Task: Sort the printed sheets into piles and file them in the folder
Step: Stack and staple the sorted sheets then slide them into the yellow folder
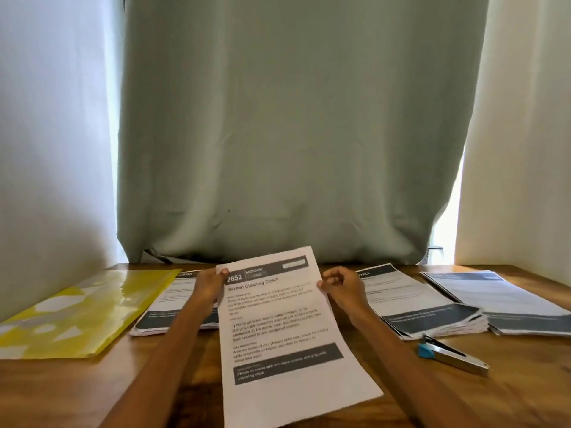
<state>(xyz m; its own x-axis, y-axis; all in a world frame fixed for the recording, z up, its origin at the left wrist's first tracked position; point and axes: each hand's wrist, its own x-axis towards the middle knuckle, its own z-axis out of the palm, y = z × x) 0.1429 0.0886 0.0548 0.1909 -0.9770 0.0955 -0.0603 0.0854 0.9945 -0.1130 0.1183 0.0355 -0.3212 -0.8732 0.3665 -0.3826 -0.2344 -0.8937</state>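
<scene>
I hold a printed sheet (279,329) headed "Screen Cleaning Check" up over the middle of the wooden table (509,393). My left hand (210,285) pinches its upper left edge and my right hand (344,287) pinches its upper right edge. Behind my left arm lies one pile of printed sheets (173,307). A thicker pile (417,304) lies to the right, and a further pile (500,301) sits at the far right. The yellow folder (83,310) lies flat at the left.
A stapler (451,355) with a blue end lies on the table in front of the right piles. A grey-green curtain (293,134) hangs along the table's back edge, with white walls at either side.
</scene>
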